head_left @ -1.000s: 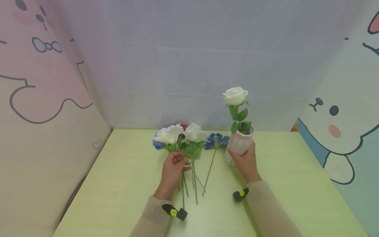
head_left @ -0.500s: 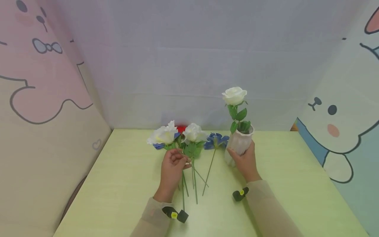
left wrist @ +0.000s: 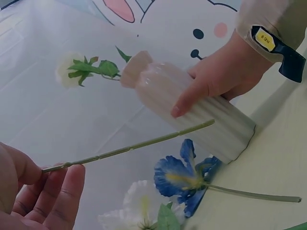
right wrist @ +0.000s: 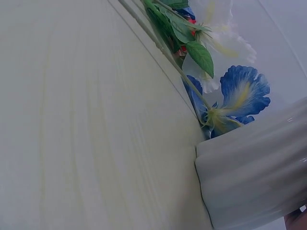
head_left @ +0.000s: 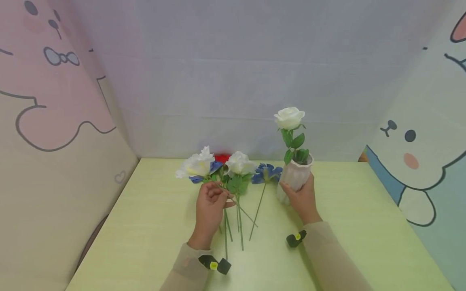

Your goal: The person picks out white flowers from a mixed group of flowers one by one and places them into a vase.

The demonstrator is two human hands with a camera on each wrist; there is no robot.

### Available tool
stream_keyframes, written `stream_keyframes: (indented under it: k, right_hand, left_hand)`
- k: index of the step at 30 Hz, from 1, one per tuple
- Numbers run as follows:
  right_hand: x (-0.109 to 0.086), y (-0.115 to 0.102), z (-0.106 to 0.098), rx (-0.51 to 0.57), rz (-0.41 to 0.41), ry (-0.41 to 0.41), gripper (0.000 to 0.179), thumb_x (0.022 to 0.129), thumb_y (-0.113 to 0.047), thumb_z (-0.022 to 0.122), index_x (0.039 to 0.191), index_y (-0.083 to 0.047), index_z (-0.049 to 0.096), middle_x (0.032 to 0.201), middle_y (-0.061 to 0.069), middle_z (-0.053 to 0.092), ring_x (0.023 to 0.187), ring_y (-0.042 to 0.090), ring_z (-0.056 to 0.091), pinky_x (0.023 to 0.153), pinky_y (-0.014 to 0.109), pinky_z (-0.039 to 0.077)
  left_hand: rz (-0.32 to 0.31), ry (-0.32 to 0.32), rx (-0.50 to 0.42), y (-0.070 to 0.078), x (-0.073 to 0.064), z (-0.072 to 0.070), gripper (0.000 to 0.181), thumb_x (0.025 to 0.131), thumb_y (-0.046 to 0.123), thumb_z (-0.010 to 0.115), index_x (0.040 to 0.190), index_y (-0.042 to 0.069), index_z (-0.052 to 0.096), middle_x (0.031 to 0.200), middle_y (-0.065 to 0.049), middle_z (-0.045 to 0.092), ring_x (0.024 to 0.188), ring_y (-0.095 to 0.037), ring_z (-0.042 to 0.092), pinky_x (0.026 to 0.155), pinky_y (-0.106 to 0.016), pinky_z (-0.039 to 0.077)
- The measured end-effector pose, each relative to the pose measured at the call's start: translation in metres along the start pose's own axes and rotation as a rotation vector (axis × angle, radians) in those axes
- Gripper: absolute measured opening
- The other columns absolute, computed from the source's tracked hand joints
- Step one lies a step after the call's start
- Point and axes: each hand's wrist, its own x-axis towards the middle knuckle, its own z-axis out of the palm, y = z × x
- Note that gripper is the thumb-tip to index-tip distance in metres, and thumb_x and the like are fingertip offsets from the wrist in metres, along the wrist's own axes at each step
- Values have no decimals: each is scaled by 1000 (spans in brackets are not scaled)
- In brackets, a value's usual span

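Vase (head_left: pixel 294 177), pale and fluted, is right of centre in the head view, leaning a little to the right, with a white rose (head_left: pixel 289 118) rising from its mouth. The right hand (head_left: pixel 303 200) grips its side, thumb across the front. Near the centre of the frame, the left hand (head_left: pixel 210 206) pinches a thin green stem (left wrist: pixel 129 148) between thumb and fingers; in the left wrist view the stem slants up to the right, its end over the vase's outline, though I cannot tell whether they touch. Just above the left hand are a white bloom (head_left: pixel 196 165), blue petals (head_left: pixel 215 166) and a red flower (head_left: pixel 222 158). Another white flower (head_left: pixel 240 163) lies at centre, and a blue flower (head_left: pixel 265 173) lies just beside the vase on the pale yellow-green table (head_left: pixel 145 226).
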Motion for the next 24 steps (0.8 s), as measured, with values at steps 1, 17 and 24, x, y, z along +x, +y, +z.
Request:
stream_keyframes:
  k: [1, 17, 24]
  right_hand:
    - [0, 0, 0, 2, 1, 0, 85, 90, -6, 79, 152, 1, 22, 137, 27, 45, 121, 39, 51, 106, 57, 42]
    - [-1, -6, 0, -8, 17, 0, 86, 90, -7, 79, 153, 2, 21, 136, 28, 46, 122, 40, 52, 107, 58, 42]
    - [-2, -8, -1, -10, 9, -4, 83, 91, -6, 78, 152, 2, 22, 137, 28, 45, 121, 39, 51, 106, 56, 42]
  left_hand:
    - [15, 1, 1, 1, -1, 0, 31, 99, -12, 57, 126, -2, 46, 103, -23, 60, 88, -27, 70, 74, -45, 63]
    - [201, -3, 27, 15, -6, 5, 22, 103, -7, 53, 124, -5, 46, 98, -22, 58, 85, -24, 70, 69, -43, 64]
    - [252, -9, 39, 19, -9, 5, 21, 103, -5, 53, 123, -7, 45, 98, -23, 58, 85, -23, 70, 68, -42, 63]
